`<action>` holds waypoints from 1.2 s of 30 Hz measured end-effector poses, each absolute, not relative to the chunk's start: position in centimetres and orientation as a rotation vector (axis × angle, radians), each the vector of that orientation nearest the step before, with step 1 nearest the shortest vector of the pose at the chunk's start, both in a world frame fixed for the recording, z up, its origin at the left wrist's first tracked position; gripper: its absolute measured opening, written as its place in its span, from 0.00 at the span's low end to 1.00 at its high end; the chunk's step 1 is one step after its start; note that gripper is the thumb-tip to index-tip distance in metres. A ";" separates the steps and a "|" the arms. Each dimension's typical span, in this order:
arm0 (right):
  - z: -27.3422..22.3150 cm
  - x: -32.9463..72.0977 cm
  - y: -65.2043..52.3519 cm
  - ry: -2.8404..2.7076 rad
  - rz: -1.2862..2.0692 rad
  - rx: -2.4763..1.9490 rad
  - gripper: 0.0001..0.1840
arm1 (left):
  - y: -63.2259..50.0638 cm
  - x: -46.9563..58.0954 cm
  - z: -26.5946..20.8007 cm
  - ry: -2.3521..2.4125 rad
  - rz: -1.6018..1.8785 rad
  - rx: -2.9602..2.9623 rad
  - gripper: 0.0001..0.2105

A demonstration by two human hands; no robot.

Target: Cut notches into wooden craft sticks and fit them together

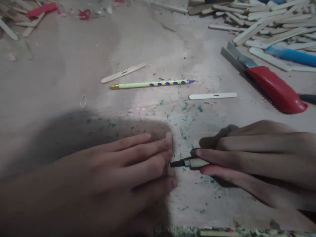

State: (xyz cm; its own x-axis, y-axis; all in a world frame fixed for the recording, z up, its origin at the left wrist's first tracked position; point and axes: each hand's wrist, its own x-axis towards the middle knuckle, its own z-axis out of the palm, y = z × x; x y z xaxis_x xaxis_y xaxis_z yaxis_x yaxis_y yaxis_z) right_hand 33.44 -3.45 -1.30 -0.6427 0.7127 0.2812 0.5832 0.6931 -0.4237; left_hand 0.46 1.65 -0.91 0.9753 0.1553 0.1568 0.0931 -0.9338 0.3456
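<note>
My left hand lies over a wooden craft stick, its fingertips and thumb pressing the stick against the table. Only the stick's rounded far end and a part between fingers and thumb show. In my right hand is a small carving chisel with a pale wooden handle, a metal collar and a dark blade. The blade points left, and its tip meets the stick's right edge beside my left fingertips. My right fingers are closed round the handle, hiding its rear part.
Beyond my hands lie a yellow-green pencil and two craft sticks with dark marks. A red-handled utility knife rests at right, near a blue tube-like object and a heap of sticks. Green flecks dot the wooden table.
</note>
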 end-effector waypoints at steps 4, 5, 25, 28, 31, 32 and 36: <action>-1.2 32.8 -3.9 -2.484 0.437 -1.136 0.12 | 1.7 0.5 -0.8 0.209 0.269 2.771 0.21; -1.1 32.4 -4.0 -2.496 0.445 -1.179 0.14 | 1.7 0.5 -0.8 0.211 0.264 2.769 0.20; -1.3 33.2 -4.0 -2.480 0.380 -1.089 0.16 | 2.3 0.2 -0.8 0.127 0.321 2.802 0.15; -1.5 33.2 -4.1 -2.484 0.348 -1.067 0.17 | 2.5 0.1 -0.8 0.112 0.324 2.817 0.16; -1.4 33.0 -4.0 -2.484 0.328 -1.096 0.16 | 2.7 0.1 -0.7 0.095 0.303 2.837 0.17; -1.3 32.9 -4.0 -2.486 0.336 -1.103 0.15 | 2.7 0.1 -0.7 0.095 0.292 2.843 0.17; -1.1 32.7 -3.8 -2.492 0.417 -1.081 0.13 | 2.4 0.2 -0.5 0.139 0.306 2.824 0.16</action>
